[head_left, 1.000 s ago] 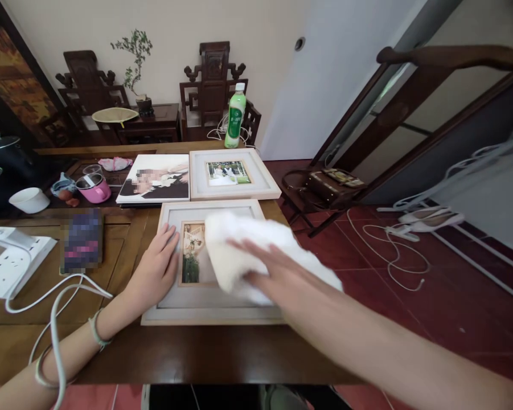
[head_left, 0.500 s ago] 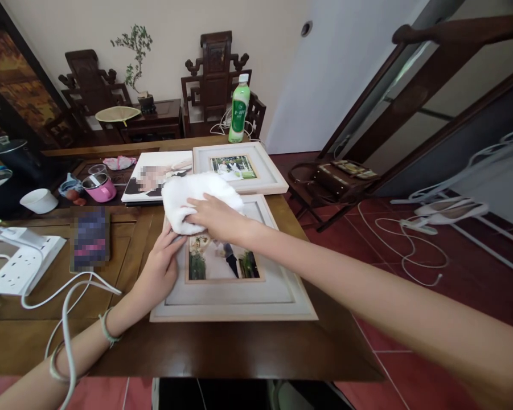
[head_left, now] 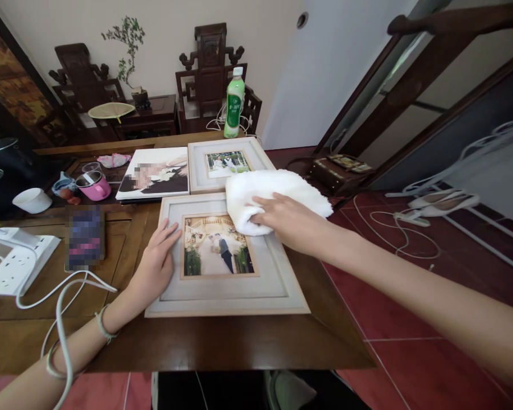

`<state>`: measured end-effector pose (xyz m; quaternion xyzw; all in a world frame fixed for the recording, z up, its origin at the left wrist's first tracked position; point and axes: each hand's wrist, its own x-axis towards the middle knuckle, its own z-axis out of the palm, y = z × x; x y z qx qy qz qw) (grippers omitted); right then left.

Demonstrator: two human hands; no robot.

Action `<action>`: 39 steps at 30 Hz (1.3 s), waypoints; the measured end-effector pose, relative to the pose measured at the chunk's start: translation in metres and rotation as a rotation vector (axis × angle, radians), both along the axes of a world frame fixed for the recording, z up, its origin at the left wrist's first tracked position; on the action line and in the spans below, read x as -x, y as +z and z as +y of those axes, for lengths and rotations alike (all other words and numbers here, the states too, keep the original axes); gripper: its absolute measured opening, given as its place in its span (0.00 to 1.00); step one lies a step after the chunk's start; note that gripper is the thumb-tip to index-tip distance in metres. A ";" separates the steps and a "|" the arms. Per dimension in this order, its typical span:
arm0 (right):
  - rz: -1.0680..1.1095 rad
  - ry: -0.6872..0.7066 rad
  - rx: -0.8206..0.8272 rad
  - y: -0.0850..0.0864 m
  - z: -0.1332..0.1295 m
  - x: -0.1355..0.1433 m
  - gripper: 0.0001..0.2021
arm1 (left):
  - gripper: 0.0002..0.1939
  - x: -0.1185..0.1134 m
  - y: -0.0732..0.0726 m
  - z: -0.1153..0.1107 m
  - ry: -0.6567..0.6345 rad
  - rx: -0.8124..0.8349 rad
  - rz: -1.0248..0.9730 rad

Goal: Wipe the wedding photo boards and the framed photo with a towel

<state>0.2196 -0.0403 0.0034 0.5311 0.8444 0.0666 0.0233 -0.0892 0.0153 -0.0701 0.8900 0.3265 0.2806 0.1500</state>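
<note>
A light wooden picture frame [head_left: 228, 303] with a wedding photo [head_left: 220, 247] lies flat on the dark wooden table. Along its left border rests my left hand [head_left: 156, 265], fingers stretched out on the frame's edge. My right hand [head_left: 288, 222] grips a fluffy white cloth [head_left: 277, 191], its fingertips pressed into a fold. The cloth covers the frame's upper right corner, overlaps the lower right part of a second framed photo [head_left: 197, 171] behind it, and hangs past the table's right side.
A photo panel [head_left: 154, 173], green bottle [head_left: 234, 105], pink mug [head_left: 94, 185], white bowl [head_left: 32, 200] and power strip [head_left: 21, 265] stand about the table [head_left: 239, 344]. White cable [head_left: 60, 319] loops near my left forearm. Chairs [head_left: 211, 74] stand behind; a case [head_left: 339, 173] is at right.
My right hand has moved the white cloth rightward across the frame, uncovering the upper part of the photo. My left hand stays at the left border. The view has shifted slightly.
</note>
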 end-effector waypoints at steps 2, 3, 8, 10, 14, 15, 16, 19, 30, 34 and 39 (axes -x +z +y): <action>0.001 0.011 0.026 0.004 -0.014 0.006 0.22 | 0.26 -0.001 0.001 0.000 0.001 -0.002 -0.004; -0.001 0.012 0.046 0.005 -0.023 0.011 0.22 | 0.26 -0.001 0.001 0.000 0.001 -0.001 -0.004; 0.104 0.018 0.052 -0.019 -0.083 0.038 0.13 | 0.26 -0.001 0.003 -0.001 0.012 0.012 0.015; 0.192 0.026 -0.027 -0.041 -0.107 0.045 0.07 | 0.26 -0.001 0.002 -0.001 0.017 0.011 0.017; 0.288 0.030 0.005 -0.054 -0.124 0.050 0.10 | 0.25 -0.002 0.000 0.000 0.025 -0.004 0.020; 0.289 0.053 0.046 -0.048 -0.121 0.049 0.12 | 0.25 -0.002 0.000 0.000 0.021 -0.005 0.023; 0.282 0.064 0.083 -0.040 -0.115 0.047 0.15 | 0.25 -0.001 0.000 0.000 0.014 -0.004 0.028; 0.229 0.028 0.112 -0.018 -0.084 0.039 0.25 | 0.25 0.000 0.000 0.001 -0.011 0.004 0.042; 0.082 -0.083 -0.005 -0.020 0.006 0.020 0.28 | 0.27 0.000 0.000 -0.001 0.017 0.021 0.008; 0.075 -0.063 0.026 -0.020 -0.026 0.044 0.21 | 0.28 -0.001 0.001 -0.002 0.017 0.025 0.016; 0.176 0.084 -0.022 -0.032 -0.097 0.068 0.06 | 0.27 0.000 0.001 -0.001 0.016 0.026 0.024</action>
